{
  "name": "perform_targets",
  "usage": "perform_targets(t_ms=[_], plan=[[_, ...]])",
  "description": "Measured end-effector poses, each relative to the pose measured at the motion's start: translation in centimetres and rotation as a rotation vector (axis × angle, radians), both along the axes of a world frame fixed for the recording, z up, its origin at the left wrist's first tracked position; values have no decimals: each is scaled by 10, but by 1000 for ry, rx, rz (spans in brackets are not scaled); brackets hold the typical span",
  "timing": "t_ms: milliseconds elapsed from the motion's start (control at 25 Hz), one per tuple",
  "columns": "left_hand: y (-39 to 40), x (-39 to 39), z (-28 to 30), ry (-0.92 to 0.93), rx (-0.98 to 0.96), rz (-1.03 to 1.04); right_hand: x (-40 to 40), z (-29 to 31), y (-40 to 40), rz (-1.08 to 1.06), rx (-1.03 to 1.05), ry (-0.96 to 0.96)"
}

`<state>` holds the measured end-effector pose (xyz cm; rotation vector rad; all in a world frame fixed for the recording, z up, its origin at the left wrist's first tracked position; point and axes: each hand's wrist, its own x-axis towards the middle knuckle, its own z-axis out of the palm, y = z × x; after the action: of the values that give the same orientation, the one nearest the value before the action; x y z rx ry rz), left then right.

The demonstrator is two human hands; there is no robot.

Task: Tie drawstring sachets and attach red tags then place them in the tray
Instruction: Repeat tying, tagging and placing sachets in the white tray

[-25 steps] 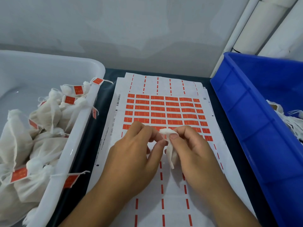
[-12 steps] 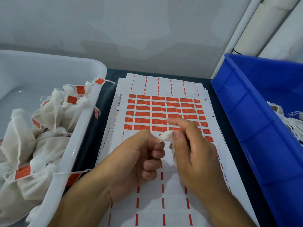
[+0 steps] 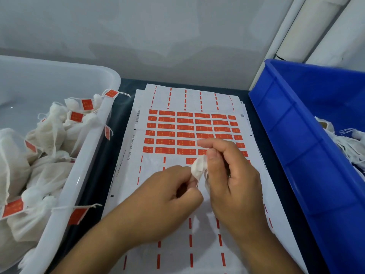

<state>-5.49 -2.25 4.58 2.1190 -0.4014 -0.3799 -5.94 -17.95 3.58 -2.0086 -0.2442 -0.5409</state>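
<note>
A small white sachet (image 3: 199,167) is held above the sticker sheet (image 3: 183,131), which carries rows of red tags. My right hand (image 3: 231,175) pinches the sachet's top between thumb and fingers, with the index finger stretched out. My left hand (image 3: 167,196) has its fingers curled and pinches the sachet's lower left side. The sachet's body hangs mostly hidden between the two hands. A white tray (image 3: 83,161) on the left holds several tied sachets with red tags.
A blue bin (image 3: 300,147) stands on the right with untied white sachets (image 3: 347,143) inside. Red tags on strings hang over the white tray's rim. A grey wall rises behind the dark table, and white pipes stand at the back right.
Both hands have shifted slightly right and away from me with the sachet. My left fingers curled in under the sachet, and my right index finger stretched out.
</note>
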Motion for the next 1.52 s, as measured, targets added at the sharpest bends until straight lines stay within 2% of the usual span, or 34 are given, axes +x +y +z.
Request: perform_targets(t_ms=[80,240,360,520,600,760,840,960,1120,1320,1520], plan=[[3,5,-1,91,-83,-51,0,2,-1,-8,36,28],[4,14,5,531,-537,91,0,11,-8,140,220,195],[9,15,7,610,-774,145,1,15,-13,218,219,227],[11,14,7,678,-783,188,2,13,-14,210,244,163],[11,12,10,698,-725,134,3,12,-15,207,246,141],[12,12,13,669,-577,49,7,7,-17,128,28,25],[12,12,13,662,-633,73,6,6,-16,152,-68,15],[12,9,17,696,-825,100,5,10,-16,227,-169,-28],[14,8,20,747,-1025,140,0,10,-15,328,-155,-87],[12,7,21,740,-1029,133,-5,9,-6,316,-15,83],[12,9,18,633,-1000,198,0,9,-12,262,-216,131]])
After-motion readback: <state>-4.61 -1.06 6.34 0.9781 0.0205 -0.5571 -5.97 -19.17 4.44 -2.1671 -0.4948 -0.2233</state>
